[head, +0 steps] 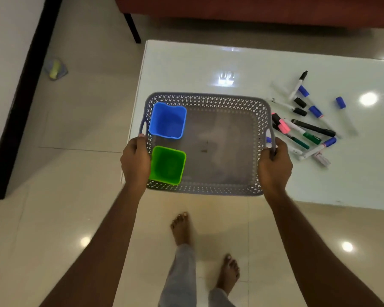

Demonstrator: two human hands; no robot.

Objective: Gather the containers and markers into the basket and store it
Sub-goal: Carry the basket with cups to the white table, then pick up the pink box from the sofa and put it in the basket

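A grey perforated basket is held at the near left corner of the white table. My left hand grips its left side and my right hand grips the right handle. Inside, along the left wall, stand a blue container and, nearer to me, a green container; both look empty. A loose pile of markers with black, blue, green and pink caps lies on the table to the right of the basket, outside it. One loose blue cap lies apart.
A red sofa with a black leg stands behind the table. A crumpled cloth lies on the tiled floor at left, near a dark skirting board. My bare feet stand on the floor before the table.
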